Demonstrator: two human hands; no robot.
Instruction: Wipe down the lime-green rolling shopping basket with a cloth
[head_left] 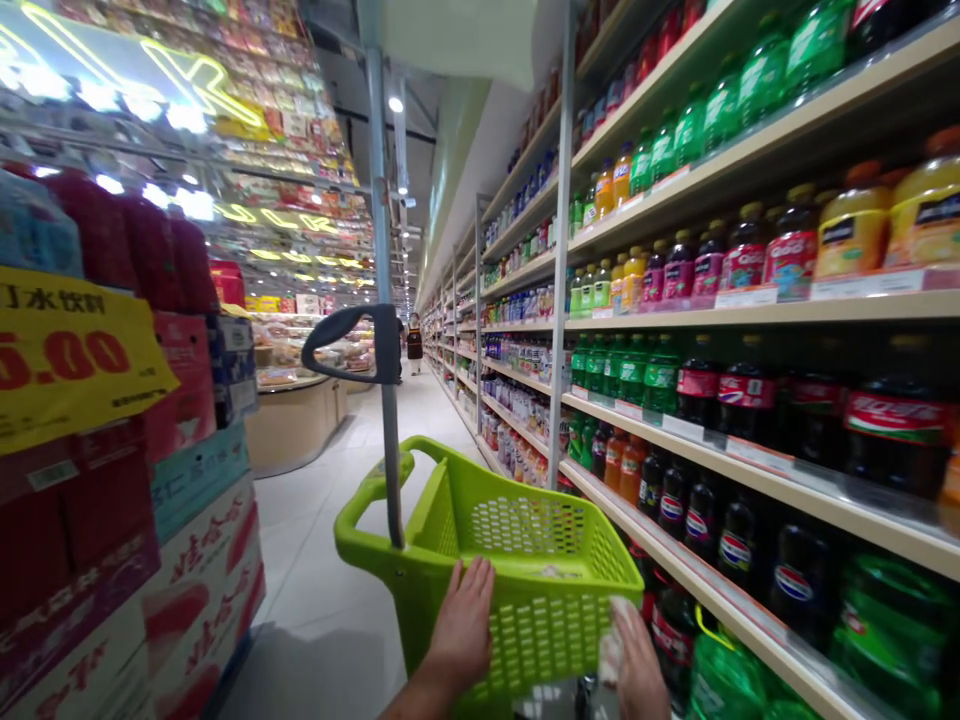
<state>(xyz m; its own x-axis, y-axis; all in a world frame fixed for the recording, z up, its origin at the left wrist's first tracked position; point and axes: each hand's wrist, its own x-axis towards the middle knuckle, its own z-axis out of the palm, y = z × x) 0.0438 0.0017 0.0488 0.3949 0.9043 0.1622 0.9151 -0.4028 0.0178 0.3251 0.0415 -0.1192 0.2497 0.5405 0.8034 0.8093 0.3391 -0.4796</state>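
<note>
A lime green plastic shopping basket (525,540) on a trolley stands in a supermarket aisle, its grey pull handle (352,345) raised on a metal pole. My left hand (461,630) grips the basket's near rim with fingers curled over the edge. My right hand (637,660) is at the basket's near right corner and holds a pale crumpled cloth or paper against it. The basket looks empty apart from a small scrap on its bottom.
Shelves of bottled soft drinks (750,400) run along the right. Stacked red and white cartons (150,520) with a yellow price sign (67,355) stand on the left. A person (414,343) is far down the grey tiled aisle (330,560).
</note>
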